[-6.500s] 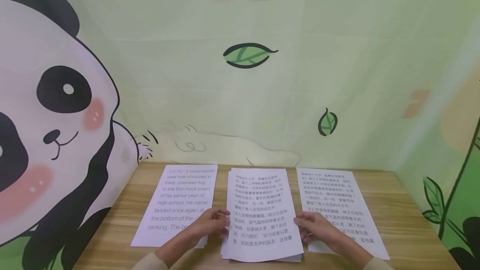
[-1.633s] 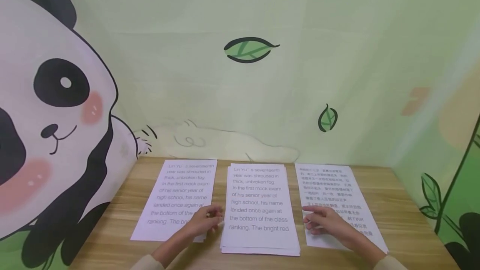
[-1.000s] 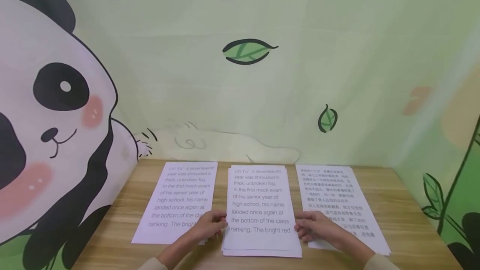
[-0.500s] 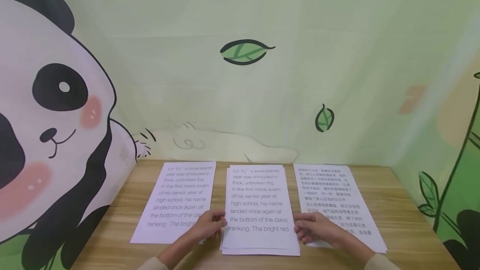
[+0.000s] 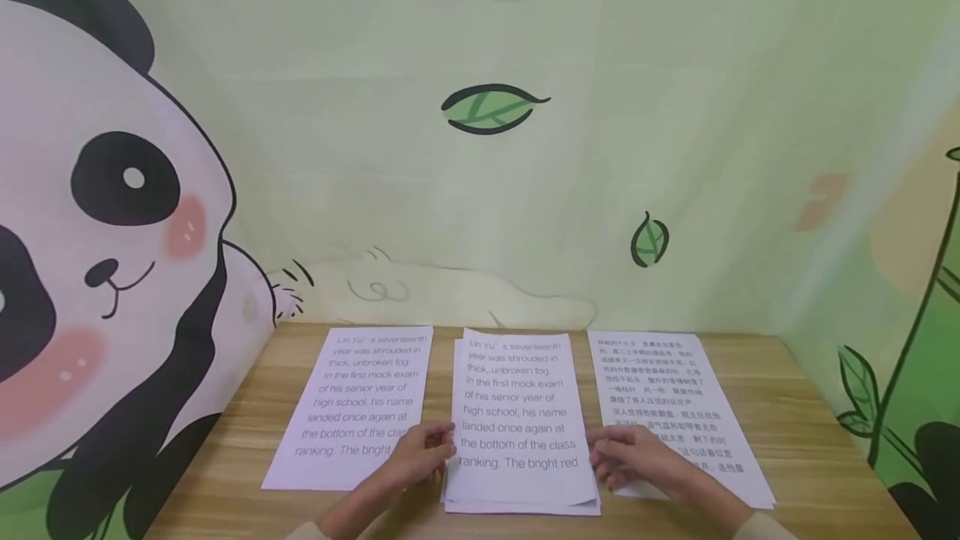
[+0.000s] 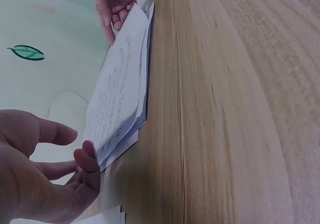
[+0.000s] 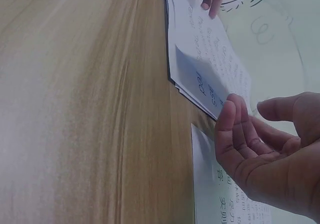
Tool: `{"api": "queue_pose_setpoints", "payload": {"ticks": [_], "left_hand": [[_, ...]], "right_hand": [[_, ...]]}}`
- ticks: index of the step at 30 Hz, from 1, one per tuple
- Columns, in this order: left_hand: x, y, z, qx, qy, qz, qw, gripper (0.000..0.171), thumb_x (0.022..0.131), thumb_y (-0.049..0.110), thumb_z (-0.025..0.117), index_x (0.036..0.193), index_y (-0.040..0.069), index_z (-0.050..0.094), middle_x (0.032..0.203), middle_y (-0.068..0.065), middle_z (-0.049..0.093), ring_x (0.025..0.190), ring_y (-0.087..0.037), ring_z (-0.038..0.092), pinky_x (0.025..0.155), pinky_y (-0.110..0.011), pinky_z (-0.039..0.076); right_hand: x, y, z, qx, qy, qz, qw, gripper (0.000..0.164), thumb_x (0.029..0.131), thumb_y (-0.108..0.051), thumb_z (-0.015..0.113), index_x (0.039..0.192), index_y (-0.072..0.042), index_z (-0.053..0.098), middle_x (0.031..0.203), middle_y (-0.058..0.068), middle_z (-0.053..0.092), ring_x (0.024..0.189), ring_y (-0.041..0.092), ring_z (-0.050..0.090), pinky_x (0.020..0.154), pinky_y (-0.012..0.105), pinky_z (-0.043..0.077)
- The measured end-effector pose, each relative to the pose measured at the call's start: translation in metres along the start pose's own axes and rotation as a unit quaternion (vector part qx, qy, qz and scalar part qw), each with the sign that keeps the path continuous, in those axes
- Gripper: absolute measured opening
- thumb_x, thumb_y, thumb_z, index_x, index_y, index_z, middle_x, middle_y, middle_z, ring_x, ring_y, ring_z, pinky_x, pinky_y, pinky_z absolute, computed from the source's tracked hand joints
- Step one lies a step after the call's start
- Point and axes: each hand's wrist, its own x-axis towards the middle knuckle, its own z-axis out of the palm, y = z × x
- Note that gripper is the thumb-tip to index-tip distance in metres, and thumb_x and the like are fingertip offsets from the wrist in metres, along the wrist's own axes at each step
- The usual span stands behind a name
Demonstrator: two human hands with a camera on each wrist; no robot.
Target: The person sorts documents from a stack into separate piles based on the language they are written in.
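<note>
A stack of printed sheets lies in the middle of the table, its top page in English. My left hand is at the stack's left edge, fingertips touching the paper. In the left wrist view the thumb stands apart from the loosely bent fingers. My right hand is at the opposite edge, and a gap shows between its thumb and fingers in the right wrist view. There the top sheet bows up at its near corner, beside the right fingertips. Sheets below stick out slightly at the edges.
An English page on more paper lies to the left, partly behind my left hand. A Chinese page lies to the right, partly covered by my right hand. The wooden table meets a panda-printed backdrop.
Earlier a Chinese page topped the middle stack; now an English one does. Both hands came in from beside the stack to its edges. In the last half second the top sheet shifted and turned slightly.
</note>
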Motion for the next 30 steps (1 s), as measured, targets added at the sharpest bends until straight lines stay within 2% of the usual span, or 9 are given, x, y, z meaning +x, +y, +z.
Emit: {"api": "queue_pose_setpoints", "payload": {"ticks": [5,8,13,17,21,25,30], "left_hand": [[0.001,-0.001,0.003,-0.017,0.030,0.027,0.9991,0.032,0.092,0.008,0.063,0.121,-0.005,0.065,0.099,-0.010,0.064,0.074,-0.016,0.062,0.062,-0.029,0.053],[0.003,-0.004,0.005,-0.032,0.022,0.029,0.9988,0.031,0.092,0.010,0.065,0.120,-0.004,0.064,0.098,-0.010,0.067,0.075,-0.015,0.065,0.065,-0.031,0.054],[0.006,-0.009,0.010,-0.056,0.004,-0.003,0.9984,0.036,0.092,0.007,0.067,0.125,-0.004,0.060,0.100,-0.012,0.070,0.077,-0.014,0.067,0.069,-0.031,0.058],[0.006,-0.009,0.012,-0.064,-0.007,-0.024,0.9977,0.045,0.091,0.002,0.066,0.133,-0.008,0.056,0.104,-0.014,0.072,0.079,-0.014,0.068,0.071,-0.032,0.061],[0.005,-0.010,0.011,-0.066,-0.023,-0.023,0.9973,0.054,0.086,-0.004,0.064,0.138,-0.011,0.051,0.102,-0.014,0.074,0.080,-0.014,0.069,0.072,-0.034,0.062],[0.005,-0.011,0.010,-0.070,-0.026,-0.010,0.9972,0.055,0.085,-0.008,0.063,0.138,-0.012,0.049,0.103,-0.016,0.074,0.081,-0.015,0.070,0.073,-0.035,0.062],[0.004,-0.009,0.006,-0.082,-0.023,0.004,0.9963,0.057,0.085,-0.006,0.062,0.140,-0.012,0.047,0.108,-0.021,0.073,0.083,-0.017,0.071,0.076,-0.038,0.063]], "right_hand": [[0.002,0.000,0.001,0.007,0.011,-0.002,1.000,0.046,0.104,-0.024,0.056,0.135,0.010,0.056,0.098,0.006,0.068,0.085,0.014,0.066,0.075,0.029,0.060],[0.003,0.000,0.003,0.011,0.016,0.007,1.000,0.051,0.103,-0.027,0.059,0.136,0.012,0.053,0.098,0.006,0.069,0.086,0.014,0.067,0.078,0.030,0.061],[0.003,0.001,0.008,0.004,0.028,0.030,0.999,0.059,0.099,-0.024,0.065,0.139,0.015,0.047,0.106,0.011,0.074,0.094,0.022,0.073,0.084,0.037,0.063],[0.003,0.003,0.007,0.012,0.025,0.039,0.999,0.057,0.098,-0.017,0.065,0.140,0.015,0.046,0.112,0.015,0.075,0.102,0.027,0.074,0.087,0.041,0.063],[0.001,0.002,0.008,0.016,0.021,0.044,0.999,0.058,0.097,-0.013,0.065,0.143,0.015,0.042,0.112,0.014,0.075,0.103,0.027,0.074,0.087,0.041,0.063],[0.001,0.001,0.007,0.009,0.025,0.049,0.998,0.063,0.096,-0.011,0.066,0.146,0.015,0.037,0.109,0.010,0.073,0.102,0.024,0.073,0.086,0.041,0.063],[-0.002,-0.002,0.004,-0.002,0.028,0.030,0.999,0.070,0.096,-0.011,0.066,0.149,0.018,0.029,0.111,0.012,0.071,0.102,0.025,0.073,0.086,0.043,0.063]]}}
